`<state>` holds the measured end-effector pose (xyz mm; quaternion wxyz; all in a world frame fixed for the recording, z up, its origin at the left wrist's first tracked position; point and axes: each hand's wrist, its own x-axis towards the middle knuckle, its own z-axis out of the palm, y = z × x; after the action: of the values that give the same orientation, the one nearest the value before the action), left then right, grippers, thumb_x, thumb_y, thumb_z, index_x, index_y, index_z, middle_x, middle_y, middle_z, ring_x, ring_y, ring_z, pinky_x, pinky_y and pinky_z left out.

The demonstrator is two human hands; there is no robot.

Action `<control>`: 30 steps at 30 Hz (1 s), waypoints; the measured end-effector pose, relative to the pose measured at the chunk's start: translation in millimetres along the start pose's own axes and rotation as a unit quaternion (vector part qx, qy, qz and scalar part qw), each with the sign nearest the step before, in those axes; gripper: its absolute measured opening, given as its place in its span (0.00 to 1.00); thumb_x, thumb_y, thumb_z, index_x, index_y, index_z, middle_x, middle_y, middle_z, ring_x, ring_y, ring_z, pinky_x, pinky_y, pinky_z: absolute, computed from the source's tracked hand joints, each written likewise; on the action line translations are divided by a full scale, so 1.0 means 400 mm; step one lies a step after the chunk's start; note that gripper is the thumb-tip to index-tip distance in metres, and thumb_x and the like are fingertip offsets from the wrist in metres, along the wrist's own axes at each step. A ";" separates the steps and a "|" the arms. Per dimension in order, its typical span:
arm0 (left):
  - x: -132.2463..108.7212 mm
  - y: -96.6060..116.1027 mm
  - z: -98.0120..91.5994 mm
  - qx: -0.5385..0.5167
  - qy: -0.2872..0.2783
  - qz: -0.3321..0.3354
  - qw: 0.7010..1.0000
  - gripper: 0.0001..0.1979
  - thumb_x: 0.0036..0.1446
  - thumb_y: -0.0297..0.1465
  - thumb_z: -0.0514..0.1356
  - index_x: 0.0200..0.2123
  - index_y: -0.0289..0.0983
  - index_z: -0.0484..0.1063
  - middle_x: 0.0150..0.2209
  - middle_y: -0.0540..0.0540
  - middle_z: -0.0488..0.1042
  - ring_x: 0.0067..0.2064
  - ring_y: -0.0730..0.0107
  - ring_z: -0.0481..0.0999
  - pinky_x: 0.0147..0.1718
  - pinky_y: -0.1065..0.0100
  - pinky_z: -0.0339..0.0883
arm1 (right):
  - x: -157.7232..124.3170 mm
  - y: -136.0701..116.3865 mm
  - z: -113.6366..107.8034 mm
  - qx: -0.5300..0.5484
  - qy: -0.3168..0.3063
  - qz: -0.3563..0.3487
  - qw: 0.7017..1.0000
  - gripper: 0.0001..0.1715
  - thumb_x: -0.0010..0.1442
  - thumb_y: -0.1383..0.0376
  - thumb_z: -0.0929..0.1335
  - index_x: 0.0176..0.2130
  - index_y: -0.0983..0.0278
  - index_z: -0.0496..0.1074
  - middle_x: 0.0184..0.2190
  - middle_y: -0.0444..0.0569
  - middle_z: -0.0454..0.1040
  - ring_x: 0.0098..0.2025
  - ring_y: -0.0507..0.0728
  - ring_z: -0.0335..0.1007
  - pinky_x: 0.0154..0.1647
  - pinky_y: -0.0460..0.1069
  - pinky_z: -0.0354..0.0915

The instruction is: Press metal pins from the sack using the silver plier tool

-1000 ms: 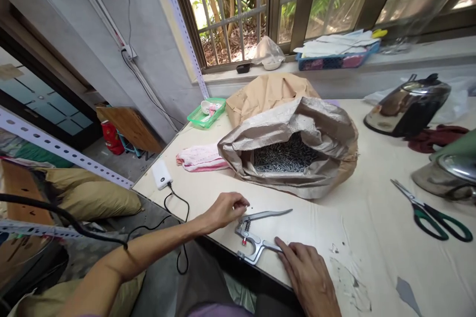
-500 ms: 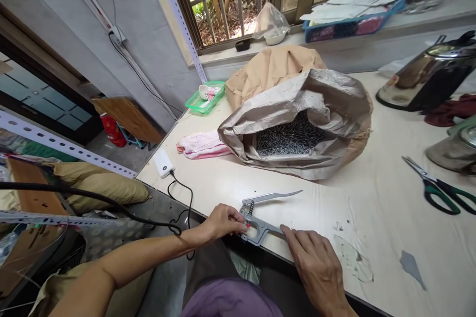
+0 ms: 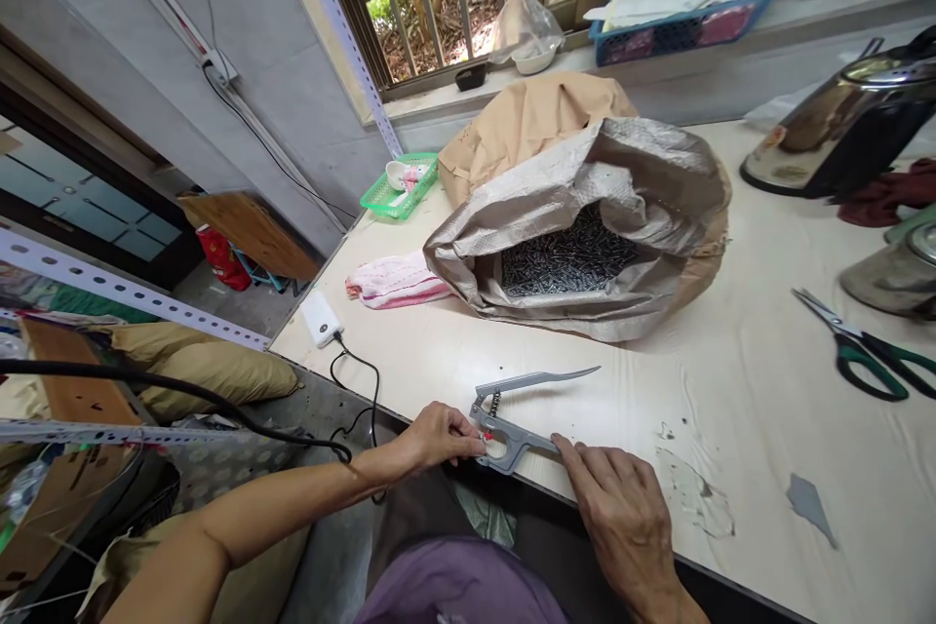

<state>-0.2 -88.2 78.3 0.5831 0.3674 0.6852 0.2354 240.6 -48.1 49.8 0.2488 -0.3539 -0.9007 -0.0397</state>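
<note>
A grey metal pair of spring-loaded hand pliers [image 3: 518, 442] lies at the table's near edge, its long upper lever [image 3: 541, 378] raised and a coil spring near the pivot. My left hand [image 3: 437, 437] pinches at the round opening in the tool's head, thumb and finger closed. At its fingertips shows a small red piece [image 3: 487, 435], mostly hidden and too small to name. My right hand [image 3: 621, 507] is over the end of the lower handle, the thumb side pressed against it and the other fingers resting on the table.
A large sack [image 3: 468, 263] full of small dark metal pieces [image 3: 566, 258] stands behind the pliers. Scissors [image 3: 863, 351] and a kettle [image 3: 819, 132] are at right. A white power bank [image 3: 320, 319] with a black cable lies left, near a striped cloth [image 3: 399, 281] and green basket [image 3: 380, 198].
The view has shifted slightly. Both hands keep nearly the same hold on the pliers, whose lever stays raised; the red piece remains at my left fingertips.
</note>
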 end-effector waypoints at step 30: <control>-0.074 -0.039 0.100 0.410 0.079 0.484 0.769 0.11 0.61 0.22 0.48 0.39 0.33 0.69 0.44 0.36 0.73 0.48 0.64 0.70 0.49 0.62 0.67 | 0.217 0.082 0.052 -0.031 -0.114 -0.019 0.993 0.17 0.55 0.80 0.58 0.34 0.65 0.70 0.32 0.50 0.69 0.35 0.55 0.60 0.36 0.49 0.55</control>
<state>36.5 -125.1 76.7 0.1294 0.8349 0.4915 0.2113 198.9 35.2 69.6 0.1324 -0.3462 -0.9282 -0.0312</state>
